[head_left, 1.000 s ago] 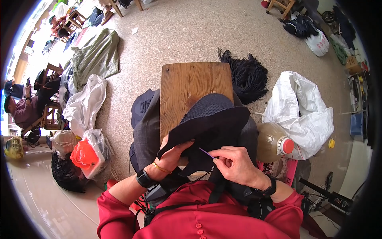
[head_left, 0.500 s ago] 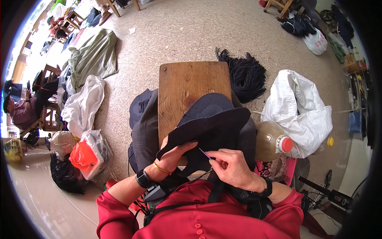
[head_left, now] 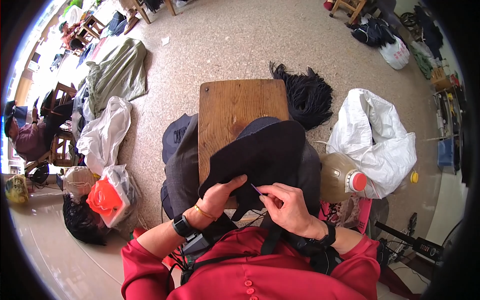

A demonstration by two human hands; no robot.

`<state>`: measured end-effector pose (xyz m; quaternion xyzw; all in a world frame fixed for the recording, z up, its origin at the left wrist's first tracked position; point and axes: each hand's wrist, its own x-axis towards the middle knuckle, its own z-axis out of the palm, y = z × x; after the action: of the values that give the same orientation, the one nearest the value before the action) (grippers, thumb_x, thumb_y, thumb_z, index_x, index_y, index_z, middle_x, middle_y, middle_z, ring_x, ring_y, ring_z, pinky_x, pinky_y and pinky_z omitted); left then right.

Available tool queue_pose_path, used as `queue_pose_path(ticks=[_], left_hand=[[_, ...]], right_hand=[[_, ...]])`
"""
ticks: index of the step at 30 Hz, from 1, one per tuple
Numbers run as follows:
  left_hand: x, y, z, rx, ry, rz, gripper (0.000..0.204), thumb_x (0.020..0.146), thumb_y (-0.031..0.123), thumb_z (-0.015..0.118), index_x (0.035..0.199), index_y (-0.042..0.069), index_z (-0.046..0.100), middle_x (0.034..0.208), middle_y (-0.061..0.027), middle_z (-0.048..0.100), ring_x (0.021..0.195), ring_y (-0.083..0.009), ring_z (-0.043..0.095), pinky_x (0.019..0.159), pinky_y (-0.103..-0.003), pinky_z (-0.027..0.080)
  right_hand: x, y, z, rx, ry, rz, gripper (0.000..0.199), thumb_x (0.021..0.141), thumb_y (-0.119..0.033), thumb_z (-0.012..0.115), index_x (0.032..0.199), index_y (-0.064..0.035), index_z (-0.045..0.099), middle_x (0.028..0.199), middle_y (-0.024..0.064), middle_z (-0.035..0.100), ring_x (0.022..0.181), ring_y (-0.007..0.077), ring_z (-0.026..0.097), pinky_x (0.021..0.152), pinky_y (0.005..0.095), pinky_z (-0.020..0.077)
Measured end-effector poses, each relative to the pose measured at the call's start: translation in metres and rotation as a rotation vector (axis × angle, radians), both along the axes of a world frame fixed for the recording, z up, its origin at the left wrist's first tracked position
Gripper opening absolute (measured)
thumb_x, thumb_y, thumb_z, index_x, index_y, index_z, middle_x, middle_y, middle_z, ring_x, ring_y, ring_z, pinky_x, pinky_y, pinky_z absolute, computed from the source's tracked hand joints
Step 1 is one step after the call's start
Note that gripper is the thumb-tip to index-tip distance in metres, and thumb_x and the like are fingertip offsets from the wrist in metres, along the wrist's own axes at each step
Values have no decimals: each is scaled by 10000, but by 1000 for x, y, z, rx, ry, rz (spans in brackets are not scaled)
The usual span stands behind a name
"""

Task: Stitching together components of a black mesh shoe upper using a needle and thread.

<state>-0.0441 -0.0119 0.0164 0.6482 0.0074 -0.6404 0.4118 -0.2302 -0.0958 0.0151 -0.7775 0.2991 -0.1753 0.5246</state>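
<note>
Dark cloth (head_left: pixel 260 155) lay draped over the lap and the near end of the wooden stool (head_left: pixel 235 107). It looked soft, light and floppy, so best held at the edge. Left hand (head_left: pixel 220 192) had its grip pinched on the hem; right hand (head_left: pixel 282 207) pinched a thin needle (head_left: pixel 257 189) at the cloth.

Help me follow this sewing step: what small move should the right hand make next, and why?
Probably draw the thin needle-like tool on through the dark fabric. The right hand pinches it at the cloth's edge with its tip against the fabric, while the left hand grips the fabric beside it over the wooden board.
</note>
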Motion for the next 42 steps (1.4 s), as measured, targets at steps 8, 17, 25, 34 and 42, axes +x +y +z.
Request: queue_pose_path(ticks=[8,17,25,34,42], left_hand=[[-5,-4,-9,-116,130,230,111,941,190,726,923,85,694,827,2,696,646,-103,654,539,-258,468],[-4,-9,-6,-125,28,238,593,892,188,788,1363,42,458,1101,-37,691,958,-142,674,804,-356,540],[-2,-14,4,-376,80,263,745,867,74,799,1446,31,333,1127,-63,675,947,-129,673,758,-295,539],[-3,-16,-1,-563,31,206,573,858,6,787,1336,26,471,1043,-33,666,898,-106,672,759,-251,550],[-6,-10,6,-448,-107,37,877,857,75,811,1479,-118,223,1071,-98,681,957,-146,673,846,-278,549]], right_hand=[[2,5,-6,-9,-33,-96,151,868,27,712,1009,-7,670,713,44,625,536,74,556,498,244,437],[4,2,2,-17,-97,-147,141,874,13,721,1003,-7,668,712,37,634,574,70,569,529,241,447],[8,-7,16,-106,-141,-195,138,870,2,729,996,-13,675,717,43,636,576,97,584,536,252,458],[6,-11,20,-159,-208,-196,122,893,-26,736,993,-18,665,781,59,656,620,93,627,538,258,486],[3,-19,19,103,-230,-178,123,888,-31,771,932,-2,660,727,10,667,598,33,609,530,190,482]])
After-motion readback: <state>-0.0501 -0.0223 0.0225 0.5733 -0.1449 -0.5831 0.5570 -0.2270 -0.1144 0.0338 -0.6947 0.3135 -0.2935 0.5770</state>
